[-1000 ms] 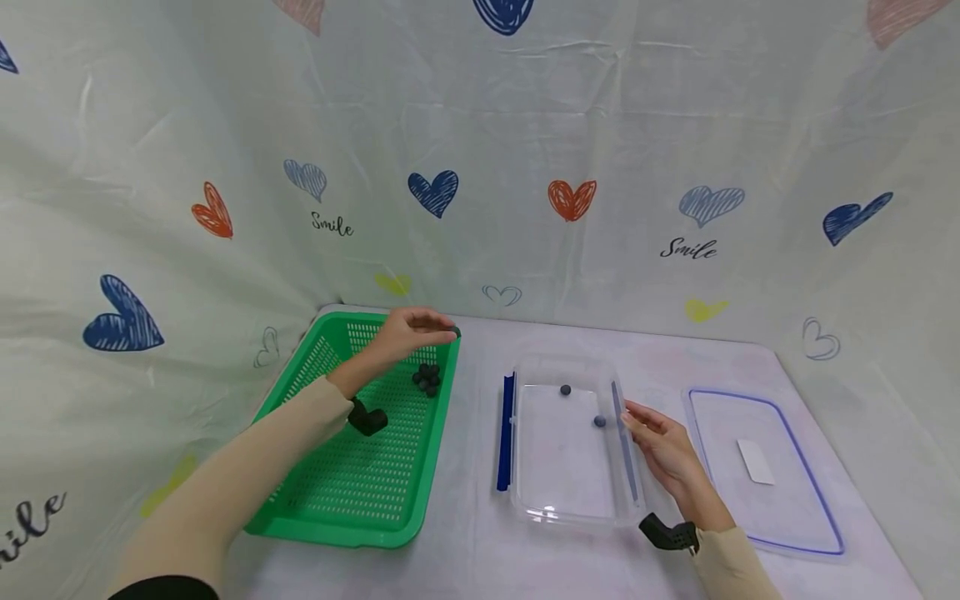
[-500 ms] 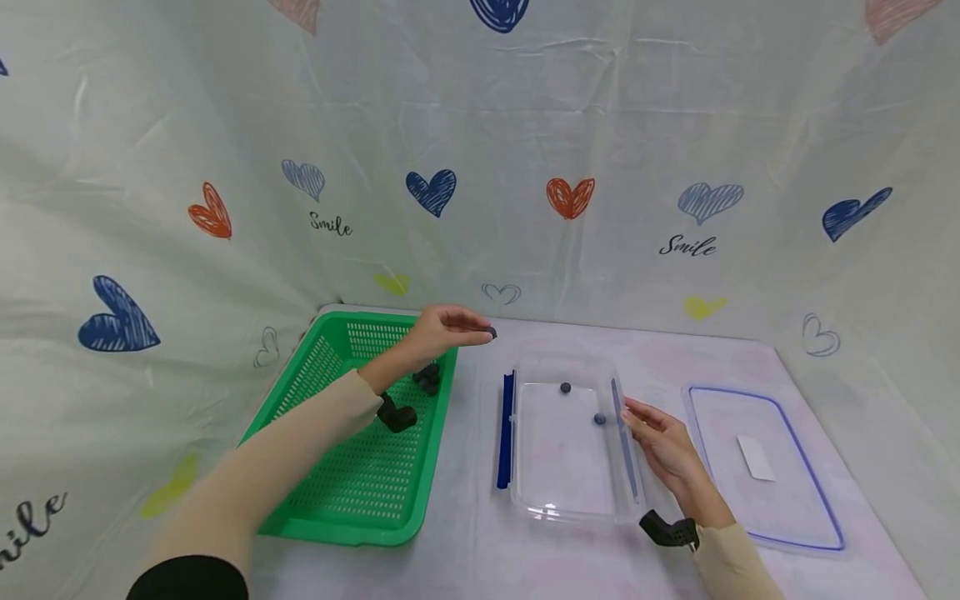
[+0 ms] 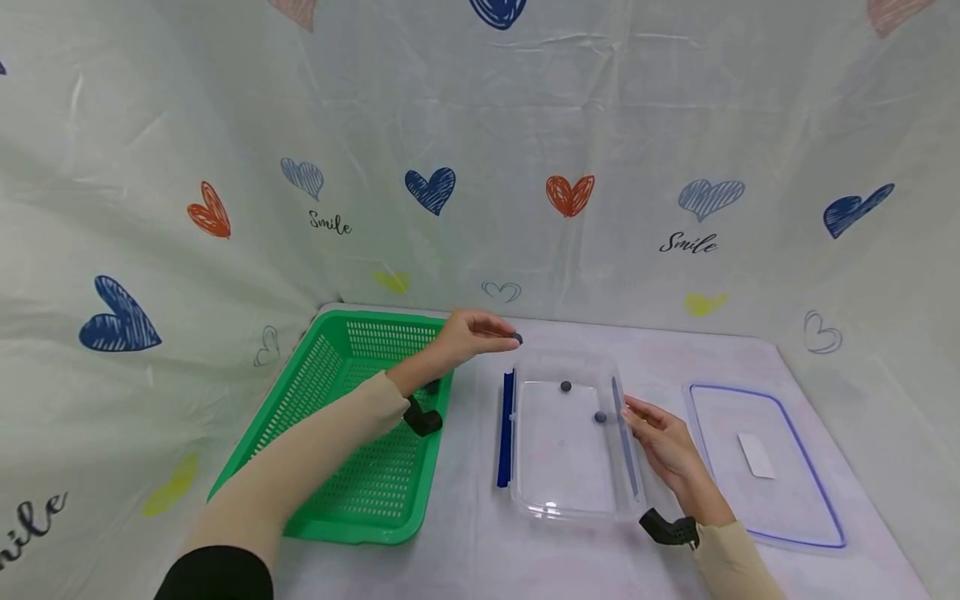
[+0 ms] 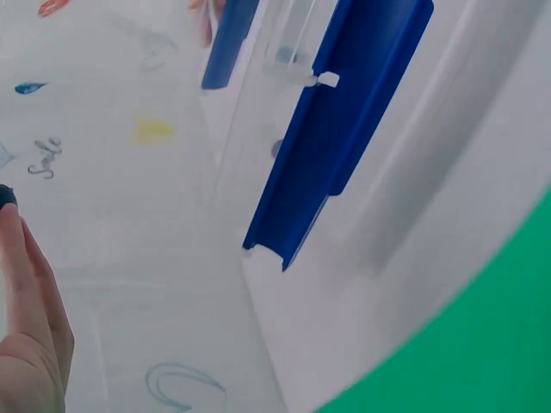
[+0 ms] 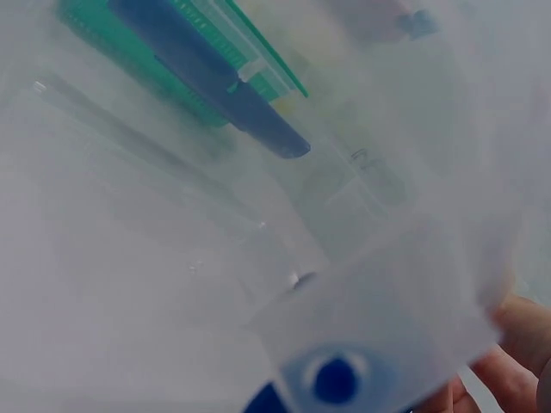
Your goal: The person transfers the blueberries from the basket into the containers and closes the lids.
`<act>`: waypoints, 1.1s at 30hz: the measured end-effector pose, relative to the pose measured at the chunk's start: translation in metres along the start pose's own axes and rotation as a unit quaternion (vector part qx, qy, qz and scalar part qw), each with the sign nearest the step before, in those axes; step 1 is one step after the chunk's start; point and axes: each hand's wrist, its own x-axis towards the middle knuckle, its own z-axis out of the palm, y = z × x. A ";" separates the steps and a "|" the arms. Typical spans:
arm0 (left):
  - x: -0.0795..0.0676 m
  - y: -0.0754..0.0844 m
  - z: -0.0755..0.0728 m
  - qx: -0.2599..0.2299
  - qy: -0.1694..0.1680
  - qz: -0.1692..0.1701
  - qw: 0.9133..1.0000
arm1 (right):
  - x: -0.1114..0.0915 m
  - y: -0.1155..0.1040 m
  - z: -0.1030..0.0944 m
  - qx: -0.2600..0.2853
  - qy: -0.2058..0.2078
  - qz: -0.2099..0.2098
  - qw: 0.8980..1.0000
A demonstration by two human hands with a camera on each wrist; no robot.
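Between the thumb and fingertips of my left hand is a small dark ball like a blueberry. That hand is over the table, near the far left corner of the clear plastic box. Two similar dark blueberries lie apart inside the box. My right hand grips the box's right side, by its blue clip flap. In the left wrist view the held blueberry shows at the left edge, at the fingertips. Part of the right hand appears beside the box wall in the right wrist view.
A green perforated basket stands on the left; the left forearm hides most of the dark blueberries in it. The box's left blue clip flap hangs outward. A clear lid with a blue rim lies right of the box. A heart-print curtain hangs behind.
The left hand has moved right with the blueberry, from over the basket's far right edge to near the box's far left corner. The right hand has stayed on the box.
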 end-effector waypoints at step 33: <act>0.009 -0.016 0.037 0.024 -0.024 -0.052 0.998 | 0.001 0.000 0.000 -0.004 -0.001 0.002 1.000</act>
